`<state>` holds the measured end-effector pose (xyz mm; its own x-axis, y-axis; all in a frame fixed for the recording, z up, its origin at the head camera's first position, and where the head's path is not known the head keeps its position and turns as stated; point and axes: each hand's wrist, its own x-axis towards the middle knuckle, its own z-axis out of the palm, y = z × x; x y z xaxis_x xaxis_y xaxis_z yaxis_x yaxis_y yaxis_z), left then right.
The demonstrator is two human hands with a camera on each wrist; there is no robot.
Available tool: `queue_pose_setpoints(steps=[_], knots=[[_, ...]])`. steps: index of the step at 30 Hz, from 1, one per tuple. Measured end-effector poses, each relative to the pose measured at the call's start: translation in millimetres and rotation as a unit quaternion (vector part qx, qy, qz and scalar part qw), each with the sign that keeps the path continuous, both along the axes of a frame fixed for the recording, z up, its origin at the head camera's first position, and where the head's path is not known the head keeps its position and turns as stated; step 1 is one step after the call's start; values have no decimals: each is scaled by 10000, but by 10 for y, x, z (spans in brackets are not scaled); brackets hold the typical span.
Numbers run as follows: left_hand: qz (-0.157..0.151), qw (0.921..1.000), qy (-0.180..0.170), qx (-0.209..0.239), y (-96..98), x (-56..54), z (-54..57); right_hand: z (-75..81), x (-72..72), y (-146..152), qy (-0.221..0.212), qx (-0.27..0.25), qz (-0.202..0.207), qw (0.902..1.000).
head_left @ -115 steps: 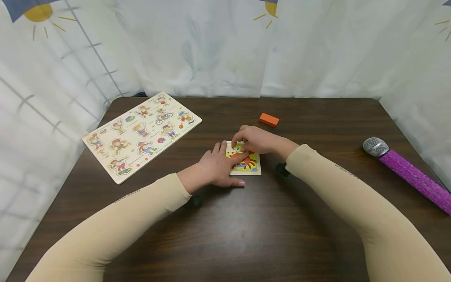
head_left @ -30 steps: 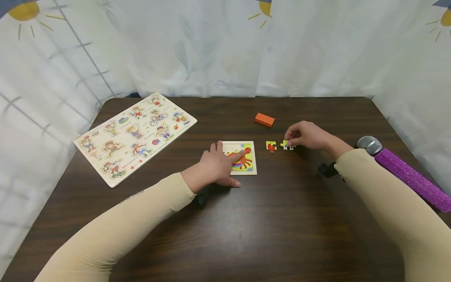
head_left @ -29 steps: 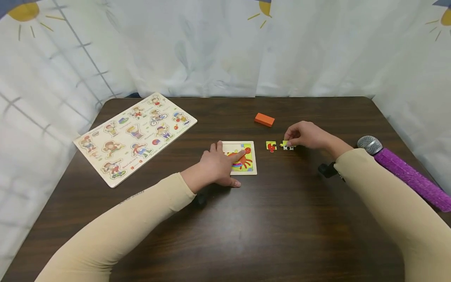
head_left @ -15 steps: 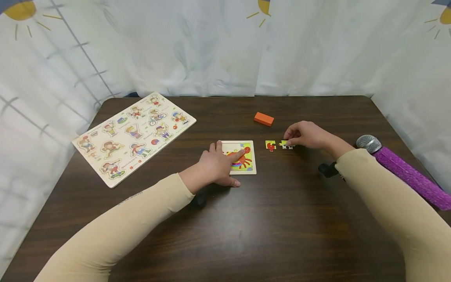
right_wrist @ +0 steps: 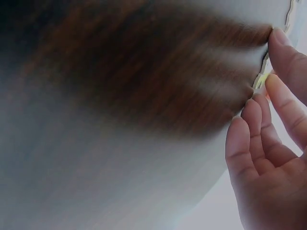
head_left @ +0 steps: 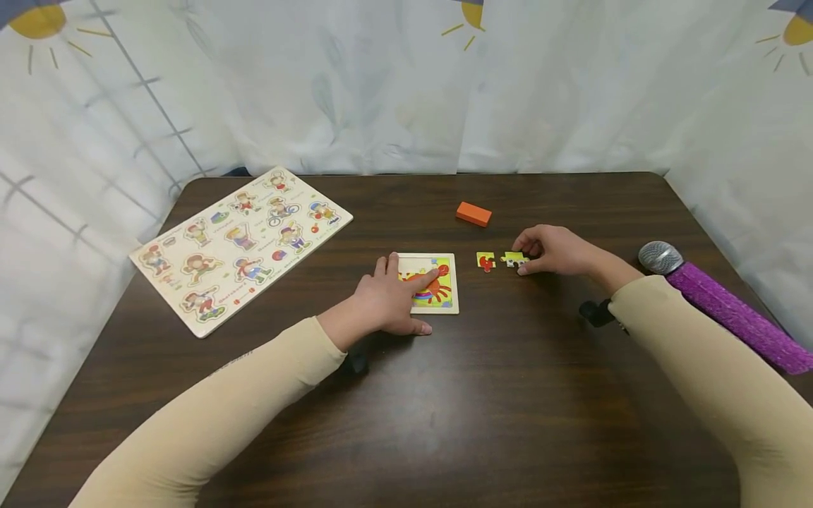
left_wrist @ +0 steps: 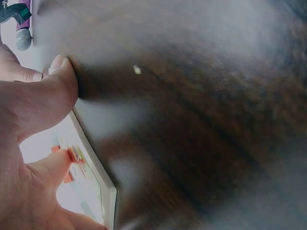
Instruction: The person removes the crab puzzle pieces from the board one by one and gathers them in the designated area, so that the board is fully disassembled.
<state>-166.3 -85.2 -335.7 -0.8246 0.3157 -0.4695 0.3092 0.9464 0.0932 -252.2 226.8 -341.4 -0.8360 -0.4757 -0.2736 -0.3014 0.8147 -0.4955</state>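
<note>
In the head view my left hand [head_left: 384, 296] lies spread on a small wooden puzzle board [head_left: 456, 303] with a red crab picture. Its index finger rests on the crab, and the hand covers the board's left side; bare wood shows at the top left. Farther right, my right hand [head_left: 562, 252] has thumb and fingertips at opposite edges of a yellow puzzle piece [head_left: 512, 258] with black-and-white eyes, lying on the table. Just left of it, apart, lies a yellow and red puzzle piece [head_left: 485, 259]. The right wrist view shows the thumb [right_wrist: 283, 48] and index fingertip apart at the piece's rim.
An orange block [head_left: 473, 214] lies behind the loose pieces. At the left is a large wooden picture board [head_left: 254, 247] with sports figures. A microphone [head_left: 718, 300] with a glittery purple handle lies at the right edge. White curtains [head_left: 381, 92] hang behind the dark table.
From working at the board, my right hand moved right; two puzzle pieces now lie there. In the last half second its thumb and fingers spread around the eye piece. The left hand stays on the board.
</note>
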Motion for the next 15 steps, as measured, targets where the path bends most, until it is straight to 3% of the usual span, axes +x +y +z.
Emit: queue_pose_setpoints(steps=[15], knots=[[-16, 10000, 49, -12, -3, -12, -24, -39, -6, -12, 274, 114, 13, 9996]])
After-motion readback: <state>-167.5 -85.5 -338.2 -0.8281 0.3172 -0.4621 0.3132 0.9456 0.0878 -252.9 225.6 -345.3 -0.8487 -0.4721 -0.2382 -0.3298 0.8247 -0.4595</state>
